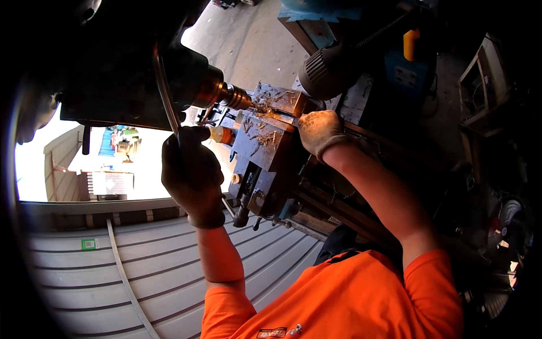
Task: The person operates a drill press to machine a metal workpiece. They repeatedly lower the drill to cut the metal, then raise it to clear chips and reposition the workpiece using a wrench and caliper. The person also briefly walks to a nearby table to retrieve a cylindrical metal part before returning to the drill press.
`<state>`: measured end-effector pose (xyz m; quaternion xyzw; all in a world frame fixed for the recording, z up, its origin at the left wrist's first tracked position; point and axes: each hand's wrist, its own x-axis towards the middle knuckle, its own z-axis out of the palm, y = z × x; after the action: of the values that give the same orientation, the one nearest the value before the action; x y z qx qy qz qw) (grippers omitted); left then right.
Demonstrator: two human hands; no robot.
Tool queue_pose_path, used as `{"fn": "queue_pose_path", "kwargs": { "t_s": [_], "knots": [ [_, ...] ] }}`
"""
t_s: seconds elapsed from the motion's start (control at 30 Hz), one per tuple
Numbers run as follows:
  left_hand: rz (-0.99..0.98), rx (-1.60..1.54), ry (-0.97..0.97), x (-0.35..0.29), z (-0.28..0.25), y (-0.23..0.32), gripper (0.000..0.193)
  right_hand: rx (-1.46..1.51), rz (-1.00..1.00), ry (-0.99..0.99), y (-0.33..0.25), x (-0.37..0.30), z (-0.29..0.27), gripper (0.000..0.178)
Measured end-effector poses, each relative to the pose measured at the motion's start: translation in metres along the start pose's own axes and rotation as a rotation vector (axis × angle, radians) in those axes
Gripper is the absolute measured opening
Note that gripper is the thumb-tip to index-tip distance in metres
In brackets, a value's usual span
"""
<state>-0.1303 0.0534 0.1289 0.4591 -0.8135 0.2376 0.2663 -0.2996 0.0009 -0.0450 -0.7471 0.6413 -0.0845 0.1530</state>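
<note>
My left hand (192,175), in a dark-looking work glove, is wrapped round a curved metal lever (164,85) on the drilling machine (130,85). From the machine's chuck (234,97), a drill bit (261,107) reaches to the top of a metal vise (259,141). Curled metal shavings (270,137) lie over the vise jaws and around the bit. My right hand (320,131), in a pale, soiled glove, is closed at the vise's right end, by the gap between the jaws. What its fingers hold is hidden.
A bottle with an orange band (224,135) stands left of the vise. A dark ribbed lamp head (322,73) hangs above my right hand. The vise handle (241,214) sticks out nearby. A corrugated wall (164,265) and a standing fan (511,226) flank the machine.
</note>
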Motion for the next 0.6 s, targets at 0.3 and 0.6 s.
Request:
{"fn": "queue_pose_path", "kwargs": {
  "t_s": [0.3, 0.6],
  "knots": [
    [-0.049, -0.057, -0.002, 0.002, -0.001, 0.004, 0.021, 0.092, 0.021, 0.02, -0.005, 0.005, 0.013, 0.023],
    [-0.102, -0.128, 0.022, -0.002, 0.002, -0.002, 0.012, 0.114, 0.058, 0.018, -0.004, 0.0, 0.015, 0.02]
  ]
}}
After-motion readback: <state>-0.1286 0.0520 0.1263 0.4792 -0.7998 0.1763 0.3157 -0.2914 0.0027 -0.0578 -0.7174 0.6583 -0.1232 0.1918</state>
